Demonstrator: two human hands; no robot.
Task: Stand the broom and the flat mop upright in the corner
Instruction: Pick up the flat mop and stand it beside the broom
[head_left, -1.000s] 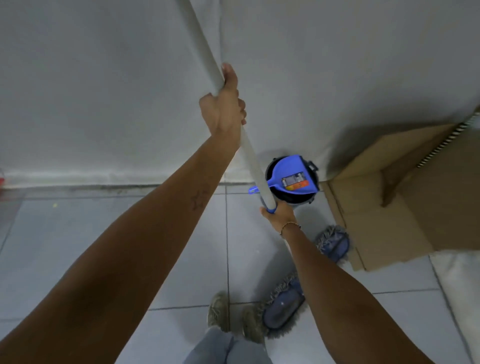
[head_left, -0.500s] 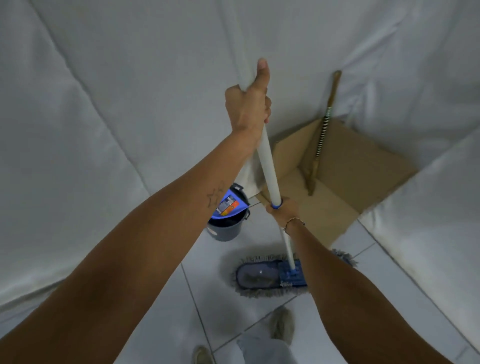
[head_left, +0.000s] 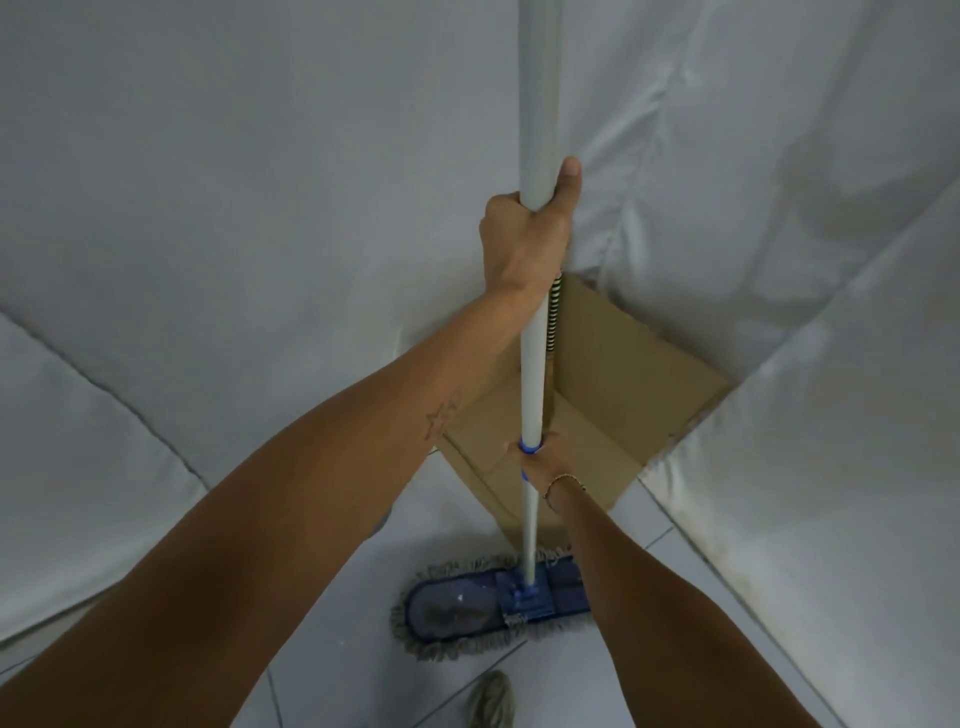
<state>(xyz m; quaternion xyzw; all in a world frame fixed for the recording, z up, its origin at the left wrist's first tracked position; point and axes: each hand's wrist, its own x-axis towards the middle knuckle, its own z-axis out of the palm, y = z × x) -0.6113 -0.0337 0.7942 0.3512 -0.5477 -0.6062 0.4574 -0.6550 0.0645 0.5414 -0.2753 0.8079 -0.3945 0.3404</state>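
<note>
Behind the gripped flat mop (head_left: 532, 364), cardboard (head_left: 623, 395) and striped broom handle (head_left: 555, 312)

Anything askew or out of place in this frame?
Nothing damaged or spilled. The white-handled blue flat mop sits short of the corner, its head on tile before the flattened brown cardboard, gripped by left hand and right hand.

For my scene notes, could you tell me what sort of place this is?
Probably an indoor corner set up for recording: white sheets drape both walls, the floor is pale tile, and flattened cardboard lines the corner behind the flat mop.
</note>
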